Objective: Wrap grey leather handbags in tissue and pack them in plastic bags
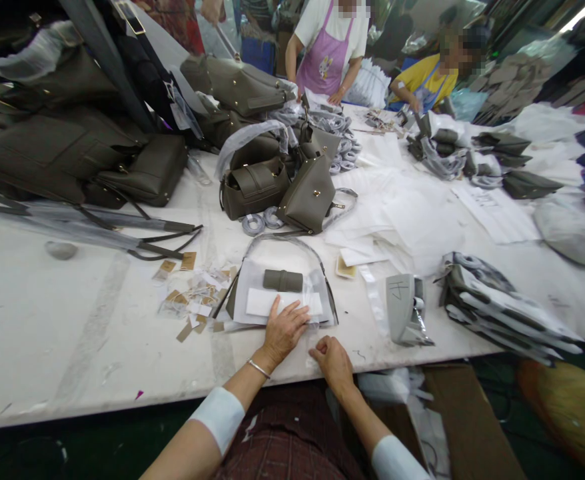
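Flat on the table in front of me lies an olive-grey handbag (231, 303), mostly covered by a sheet of white tissue paper (252, 277). A small olive rolled piece with a band (283, 281) and a folded white strip (265, 303) rest on top. My left hand (286, 331) is spread over the lower edge of the strip and bag, fingers outstretched. Just right of it, near the table's front edge, my right hand (333, 361) has its fingers pinched together at some clear plastic film (314, 337). The handbag's strap arches behind it.
Loose paper tags (192, 303) lie left. A tape dispenser (403, 310) and a stack of wrapped bags (502, 307) stand right. Handbags (307, 197) and white sheets (407, 213) lie behind; more bags (47, 153) pile at left. Two people (330, 50) work across the table.
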Tool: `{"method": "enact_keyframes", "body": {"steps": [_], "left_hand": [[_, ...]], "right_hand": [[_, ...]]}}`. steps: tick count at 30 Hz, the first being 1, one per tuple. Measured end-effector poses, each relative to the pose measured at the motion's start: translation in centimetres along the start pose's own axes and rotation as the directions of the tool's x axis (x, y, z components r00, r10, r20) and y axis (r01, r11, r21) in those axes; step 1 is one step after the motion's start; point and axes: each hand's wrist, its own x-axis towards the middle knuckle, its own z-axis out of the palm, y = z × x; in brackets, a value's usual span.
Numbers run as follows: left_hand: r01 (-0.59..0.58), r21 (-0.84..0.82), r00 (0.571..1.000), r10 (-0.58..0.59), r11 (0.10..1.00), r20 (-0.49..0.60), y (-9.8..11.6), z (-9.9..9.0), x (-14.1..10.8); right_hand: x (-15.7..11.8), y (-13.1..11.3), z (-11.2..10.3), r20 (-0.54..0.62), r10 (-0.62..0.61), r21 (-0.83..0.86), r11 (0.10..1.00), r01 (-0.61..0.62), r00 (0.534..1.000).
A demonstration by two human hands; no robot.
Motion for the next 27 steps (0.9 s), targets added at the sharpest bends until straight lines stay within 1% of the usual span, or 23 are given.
{"method": "enact_keyframes", "body": {"steps": [3, 5, 7, 9, 11, 12, 13, 15, 18, 20, 23, 25, 27], "left_hand": [[0.007, 0.049, 1.0, -0.007, 0.999, 0.003, 0.1, 0.0, 0.0], [0.01, 0.066, 1.0, -0.01, 0.998, 0.0, 0.0, 0.0, 0.0], [0.01, 0.052, 1.0, -0.01, 0.999, -0.003, 0.0, 0.1, 0.0], [0.007, 0.032, 1.0, -0.007, 0.999, 0.005, -0.1, 0.1, -0.1], [0.007, 0.024, 1.0, -0.007, 1.0, 0.021, -0.1, 0.0, -0.1], [0.008, 0.026, 1.0, -0.008, 1.0, 0.027, -0.1, 0.0, -0.1], [0.008, 0.031, 0.999, -0.009, 1.0, 0.031, -0.1, 0.0, -0.1], [0.006, 0.046, 0.999, -0.007, 0.999, 0.034, -0.2, 0.1, -0.2], [0.0, 0.052, 0.999, -0.002, 0.999, 0.037, -0.2, 0.0, -0.2], [-0.003, 0.037, 0.999, 0.001, 0.999, 0.047, -0.2, -0.1, -0.2], [-0.003, 0.013, 0.998, 0.002, 1.0, 0.062, 0.0, -0.6, -0.1], [0.003, 0.005, 0.999, -0.003, 1.0, 0.055, 0.3, -0.8, 0.0], [0.018, 0.017, 0.999, -0.019, 1.0, 0.034, 0.5, -0.8, 0.2]], "right_hand": [[0.1, -0.7, 0.3, 0.028, 0.015, 0.012, 1.0, -0.015, 0.999], [-0.2, -0.6, 0.2, -0.011, 0.011, 0.068, 0.998, -0.011, 1.0], [-0.6, -0.7, -0.1, -0.085, 0.019, 0.181, 0.983, -0.003, 0.996], [-0.8, -1.0, -0.7, -0.155, 0.046, 0.321, 0.947, 0.007, 0.987], [-0.7, -1.9, -1.5, -0.199, 0.073, 0.433, 0.901, 0.021, 0.977], [-0.4, -2.5, -1.9, -0.2, 0.084, 0.475, 0.88, 0.022, 0.976], [0.0, -3.1, -2.2, -0.181, 0.096, 0.508, 0.861, 0.009, 0.979], [0.8, -4.4, -2.6, -0.097, 0.136, 0.552, 0.832, -0.06, 0.986], [1.6, -5.4, -2.4, 0.013, 0.2, 0.562, 0.809, -0.173, 0.98], [1.7, -5.3, -1.9, 0.048, 0.208, 0.583, 0.788, -0.196, 0.977], [1.4, -4.4, -1.2, 0.107, 0.146, 0.677, 0.713, -0.18, 0.983], [1.3, -3.9, -1.0, 0.139, 0.115, 0.722, 0.668, -0.18, 0.984], [1.5, -3.5, -1.0, 0.159, 0.11, 0.733, 0.652, -0.192, 0.981]]}}
